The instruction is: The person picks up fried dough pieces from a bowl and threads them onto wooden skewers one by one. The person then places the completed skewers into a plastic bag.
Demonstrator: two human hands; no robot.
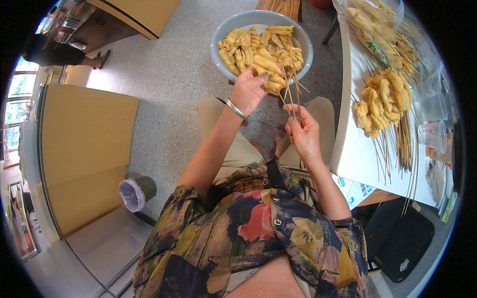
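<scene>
My left hand (249,88), with a silver bangle at the wrist, grips a folded piece of yellow fried bean curd (265,64). Several thin bamboo skewers (290,100) are pinched in my right hand (303,130), their upper ends reaching up beside the bean curd. Whether a tip has pierced the piece I cannot tell. Just beyond both hands, a round grey-blue plastic basin (215,52) holds many more folded pieces (238,48). To my right, a pile of skewered pieces (385,97) lies on a white table (348,149).
Bare skewers (404,145) lie on the table near plastic cups (432,136) and a clear bag of bean curd (372,26). A lined waste bin (138,192) stands on the floor at left, beside a tan panel (85,138). Far left, a person's leg (91,61) shows.
</scene>
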